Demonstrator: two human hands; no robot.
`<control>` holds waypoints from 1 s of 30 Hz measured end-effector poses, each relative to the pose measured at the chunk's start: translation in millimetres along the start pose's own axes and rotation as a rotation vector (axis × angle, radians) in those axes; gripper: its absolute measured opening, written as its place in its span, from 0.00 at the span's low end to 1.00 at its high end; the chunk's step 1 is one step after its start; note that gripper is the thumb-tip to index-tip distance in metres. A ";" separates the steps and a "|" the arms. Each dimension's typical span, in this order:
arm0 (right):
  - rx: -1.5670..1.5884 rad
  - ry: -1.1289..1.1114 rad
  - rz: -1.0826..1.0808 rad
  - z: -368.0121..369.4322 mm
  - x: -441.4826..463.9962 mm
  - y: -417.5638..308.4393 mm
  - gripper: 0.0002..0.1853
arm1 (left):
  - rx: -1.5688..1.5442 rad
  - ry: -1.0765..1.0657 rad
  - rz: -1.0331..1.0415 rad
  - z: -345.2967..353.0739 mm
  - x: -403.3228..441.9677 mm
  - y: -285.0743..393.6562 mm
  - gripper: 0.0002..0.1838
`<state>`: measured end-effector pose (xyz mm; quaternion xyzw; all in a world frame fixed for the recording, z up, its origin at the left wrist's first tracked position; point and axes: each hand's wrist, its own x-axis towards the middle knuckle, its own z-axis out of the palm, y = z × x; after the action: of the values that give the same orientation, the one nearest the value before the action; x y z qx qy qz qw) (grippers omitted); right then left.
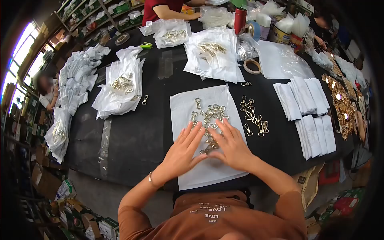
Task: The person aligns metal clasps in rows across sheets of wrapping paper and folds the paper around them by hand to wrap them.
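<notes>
A sheet of white paper [196, 178] lies in front of me on the black table, with a loose heap of gold-coloured swivel snap hooks [214, 110] on it. My left hand [182, 150] is over the heap's near left side, fingers stretched out. My right hand [233, 149] mirrors it at the near right side, fingers also extended, and the two thumbs almost meet. Whether the fingertips touch the hooks I cannot tell. Neither hand holds anything; part of the heap is hidden beneath them. More snap hooks [251, 114] lie on the black surface right of the sheet.
White paper bundles bearing hooks [124, 83] lie left and at the far middle [212, 49]. Folded white packets [306, 100] are at the right, beside a gold-coloured pile [342, 108]. A tape roll [252, 67] sits behind. Other people work around the table.
</notes>
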<state>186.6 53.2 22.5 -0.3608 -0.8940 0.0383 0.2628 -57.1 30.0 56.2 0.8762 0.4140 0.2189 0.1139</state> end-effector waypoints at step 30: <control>-0.031 -0.162 -0.080 41.0 23.4 12.8 0.52 | 0.237 -0.020 0.010 41.9 3.7 -41.6 0.39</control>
<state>160.1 83.1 -5.7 -0.3243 -0.9266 0.0430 0.1854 -63.1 58.4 4.6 0.8878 0.4312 0.1603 0.0127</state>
